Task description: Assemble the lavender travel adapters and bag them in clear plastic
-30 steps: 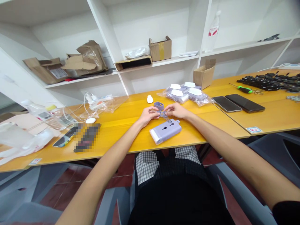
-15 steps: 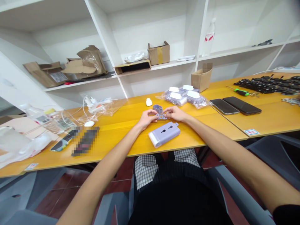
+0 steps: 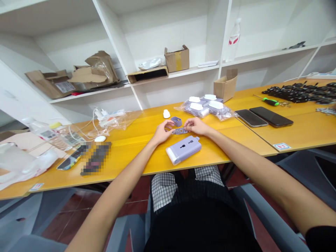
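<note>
A small flat grey plate with round openings [image 3: 180, 131] lies between my hands, just above or on the wooden table. My right hand [image 3: 196, 126] pinches its right end between thumb and fingers. On the other side, my left hand [image 3: 163, 131] has thumb and forefinger parted, the thumb tip close to the plate's left end; whether they touch is unclear. Just behind stands a short purple oval ring-shaped part [image 3: 176, 121]. A purple box-like device with a white end and two dark slots [image 3: 183, 149] lies in front of both hands.
A small white piece [image 3: 166, 113] lies behind the ring. Several bagged purple devices with white tops [image 3: 206, 106] sit further back, near a cardboard box [image 3: 226, 87]. Two phones [image 3: 271, 117] and a green-handled screwdriver [image 3: 271, 102] lie right; bottles and cables [image 3: 76, 128] crowd the left.
The grey plate has gone lower and flatter, showing more of its face. The fingers of my left hand have spread and drawn slightly away from it. My right hand stays at its right end.
</note>
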`<state>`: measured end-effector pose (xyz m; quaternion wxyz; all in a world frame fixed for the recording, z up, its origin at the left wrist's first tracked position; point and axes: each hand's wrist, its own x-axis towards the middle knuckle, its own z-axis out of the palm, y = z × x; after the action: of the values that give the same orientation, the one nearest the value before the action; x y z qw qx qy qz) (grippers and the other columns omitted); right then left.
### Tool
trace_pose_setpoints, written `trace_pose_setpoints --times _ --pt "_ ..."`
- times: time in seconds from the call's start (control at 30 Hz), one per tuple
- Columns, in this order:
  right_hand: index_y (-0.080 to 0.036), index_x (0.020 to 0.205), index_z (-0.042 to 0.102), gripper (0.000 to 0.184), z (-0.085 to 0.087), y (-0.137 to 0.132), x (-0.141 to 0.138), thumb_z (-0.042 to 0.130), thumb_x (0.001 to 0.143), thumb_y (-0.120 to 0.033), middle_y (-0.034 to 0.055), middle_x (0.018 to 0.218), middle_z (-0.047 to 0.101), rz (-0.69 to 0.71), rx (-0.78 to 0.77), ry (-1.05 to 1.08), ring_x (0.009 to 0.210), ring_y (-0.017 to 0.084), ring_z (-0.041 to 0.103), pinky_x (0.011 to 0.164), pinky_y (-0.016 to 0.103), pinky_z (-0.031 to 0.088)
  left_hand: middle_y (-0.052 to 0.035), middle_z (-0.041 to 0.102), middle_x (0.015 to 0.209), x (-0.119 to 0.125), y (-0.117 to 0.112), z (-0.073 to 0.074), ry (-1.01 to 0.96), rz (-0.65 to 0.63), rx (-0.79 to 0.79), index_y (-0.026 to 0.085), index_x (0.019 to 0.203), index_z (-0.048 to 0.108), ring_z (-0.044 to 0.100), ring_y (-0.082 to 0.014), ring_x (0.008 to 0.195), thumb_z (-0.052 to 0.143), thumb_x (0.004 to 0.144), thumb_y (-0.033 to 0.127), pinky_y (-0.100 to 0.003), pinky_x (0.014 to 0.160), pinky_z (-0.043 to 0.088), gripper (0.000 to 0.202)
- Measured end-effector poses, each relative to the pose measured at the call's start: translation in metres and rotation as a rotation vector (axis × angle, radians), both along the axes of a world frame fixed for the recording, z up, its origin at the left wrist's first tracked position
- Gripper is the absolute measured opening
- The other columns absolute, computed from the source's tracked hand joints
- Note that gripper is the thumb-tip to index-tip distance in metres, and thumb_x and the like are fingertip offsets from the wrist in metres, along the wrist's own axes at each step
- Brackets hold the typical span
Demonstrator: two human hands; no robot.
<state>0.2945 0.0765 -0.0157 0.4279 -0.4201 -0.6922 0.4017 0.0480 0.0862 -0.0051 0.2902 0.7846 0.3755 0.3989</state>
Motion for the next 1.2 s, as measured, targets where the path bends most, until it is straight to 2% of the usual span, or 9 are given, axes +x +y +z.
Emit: trace_pose_setpoints --times 0.13,0.3,0.47,0.57,0.63,0.7,0.8,0.97,1.2 --pt "-0.018 0.078 0.071 0.012 -0.003 0.000 -0.001 0.082 0.074 -0.020 0.0020 0.068 0.073 -0.010 0.078 -0.089 0.061 0.015 0.066 0.059 0.025 0.050 -0.0096 0.075 0.109 -0.001 -0.005 0.000 0.135 -0.062 0.036 0.016 0.105 0.071 0.068 -0.0216 0.096 0.075 0.081 0.028 -0.034 0.084 0.053 0.028" --pt "-0.018 0.083 0.072 0.007 -0.005 -0.002 -0.003 0.078 0.079 -0.022 0.0022 0.071 0.075 0.013 0.124 -0.173 0.057 0.015 0.065 0.056 0.025 0.049 -0.0096 0.076 0.106 0.000 -0.009 0.003 0.226 -0.197 0.071 0.017 0.110 0.075 0.070 -0.0235 0.097 0.079 0.083 0.038 -0.040 0.093 0.054 0.034" --pt "-0.017 0.087 0.077 0.011 -0.004 0.000 -0.003 0.076 0.083 -0.028 0.0002 0.065 0.071 0.011 0.170 -0.326 0.051 0.014 0.061 0.057 0.025 0.048 -0.0106 0.074 0.110 -0.001 -0.005 0.003 0.329 -0.173 0.146 0.020 0.104 0.081 0.070 -0.0259 0.101 0.077 0.087 0.042 -0.044 0.099 0.053 0.028" --pt "-0.017 0.112 0.077 0.031 -0.001 0.007 -0.004 0.079 0.082 -0.025 0.0057 0.094 0.078 -0.117 0.282 -0.341 0.067 0.015 0.068 0.069 0.028 0.053 -0.0108 0.073 0.113 -0.002 -0.003 0.000 0.337 -0.183 0.148 0.020 0.103 0.081 0.070 -0.0261 0.104 0.076 0.087 0.042 -0.045 0.102 0.052 0.027" --pt "-0.019 0.130 0.071 0.050 0.002 0.011 -0.006 0.079 0.081 -0.020 0.0083 0.111 0.077 -0.140 0.354 -0.385 0.081 0.018 0.072 0.080 0.031 0.055 -0.0112 0.073 0.116 -0.002 -0.002 -0.001 0.319 -0.182 0.148 0.020 0.113 0.078 0.069 -0.0262 0.105 0.077 0.086 0.041 -0.045 0.100 0.053 0.035" --pt "-0.021 0.134 0.068 0.053 0.004 0.014 -0.008 0.078 0.082 -0.017 0.0083 0.114 0.077 -0.101 0.394 -0.466 0.094 0.022 0.073 0.088 0.033 0.054 -0.0121 0.072 0.120 -0.003 -0.001 -0.003 0.282 -0.186 0.151 0.019 0.129 0.070 0.069 -0.0261 0.107 0.077 0.085 0.036 -0.044 0.097 0.054 0.048" --pt "-0.021 0.123 0.070 0.038 0.005 0.015 -0.011 0.077 0.086 -0.023 0.0073 0.110 0.078 -0.101 0.412 -0.523 0.101 0.024 0.072 0.090 0.033 0.052 -0.0123 0.073 0.121 -0.003 -0.002 -0.003 0.247 -0.202 0.153 0.018 0.136 0.065 0.069 -0.0250 0.106 0.074 0.085 0.029 -0.042 0.094 0.055 0.053" --pt "-0.020 0.093 0.070 0.024 0.001 0.009 -0.017 0.078 0.085 -0.040 0.0078 0.102 0.074 -0.268 0.410 -0.637 0.088 0.023 0.068 0.075 0.031 0.047 -0.0097 0.076 0.111 0.003 -0.006 0.000 0.174 -0.105 0.093 0.019 0.114 0.074 0.069 -0.0222 0.095 0.077 0.084 0.043 -0.038 0.088 0.055 0.039" --pt "-0.022 0.084 0.062 0.018 0.004 0.003 -0.013 0.076 0.080 -0.033 0.0030 0.087 0.069 -0.304 0.412 -0.624 0.077 0.020 0.061 0.066 0.029 0.038 -0.0081 0.076 0.092 0.005 -0.004 0.002 -0.099 -0.048 -0.089 0.015 0.089 0.071 0.069 -0.0204 0.085 0.071 0.085 0.055 -0.034 0.082 0.055 0.040"
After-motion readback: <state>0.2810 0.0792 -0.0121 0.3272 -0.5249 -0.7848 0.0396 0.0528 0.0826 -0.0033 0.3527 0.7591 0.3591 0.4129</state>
